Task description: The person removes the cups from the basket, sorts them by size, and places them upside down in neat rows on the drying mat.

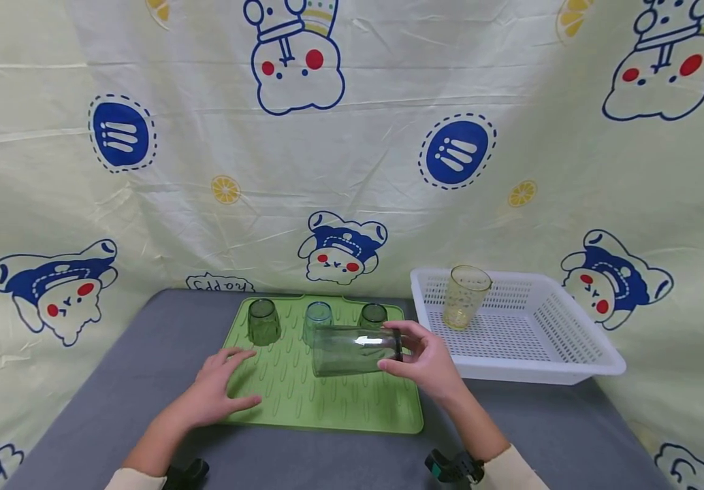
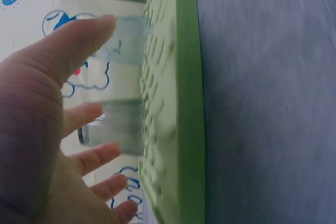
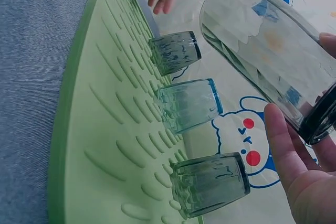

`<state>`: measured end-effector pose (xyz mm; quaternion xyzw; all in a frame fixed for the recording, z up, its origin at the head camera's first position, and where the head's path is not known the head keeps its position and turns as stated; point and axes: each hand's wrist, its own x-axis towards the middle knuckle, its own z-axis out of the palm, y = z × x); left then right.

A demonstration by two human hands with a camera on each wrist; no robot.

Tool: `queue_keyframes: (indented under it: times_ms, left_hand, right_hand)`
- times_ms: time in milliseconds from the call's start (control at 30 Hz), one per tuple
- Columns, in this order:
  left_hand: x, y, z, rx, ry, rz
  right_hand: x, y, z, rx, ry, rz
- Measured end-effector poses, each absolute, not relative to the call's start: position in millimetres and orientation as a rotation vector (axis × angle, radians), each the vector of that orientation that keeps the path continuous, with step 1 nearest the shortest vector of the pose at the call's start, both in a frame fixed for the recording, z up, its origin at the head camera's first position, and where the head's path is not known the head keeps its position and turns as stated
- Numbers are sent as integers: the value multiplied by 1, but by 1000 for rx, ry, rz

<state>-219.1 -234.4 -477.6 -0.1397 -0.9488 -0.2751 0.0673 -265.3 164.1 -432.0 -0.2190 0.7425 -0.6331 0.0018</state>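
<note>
My right hand [image 1: 428, 361] grips a tall, grey-green drinking glass [image 1: 352, 350] near its thick dark base. The glass lies sideways in the air above the green drying mat [image 1: 327, 412], its other end toward the left. In the right wrist view, thumb and fingers hold that glass [image 3: 262, 40] from both sides. My left hand [image 1: 220, 388] hovers at the mat's left edge, fingers spread, holding nothing. Along the mat's back stand a dark green glass [image 1: 263, 323], a bluish glass [image 1: 317, 320] and another dark glass [image 1: 373, 315], partly hidden behind the held one.
A white plastic basket [image 1: 572, 371] with slotted walls stands right of the mat. Inside it, at its left end, a yellowish patterned glass [image 1: 466, 299] leans slightly. Grey cloth [image 1: 144, 361] covers the table, and a printed curtain [image 1: 376, 170] hangs behind.
</note>
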Motion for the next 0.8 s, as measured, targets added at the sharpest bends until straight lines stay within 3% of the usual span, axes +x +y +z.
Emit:
queue_keyframes:
  times_ms: [800]
  left_hand:
    - [-212, -274, -476, -256, -3116, -665]
  right_hand:
    - [-282, 130, -433, -667, 2412, -1835]
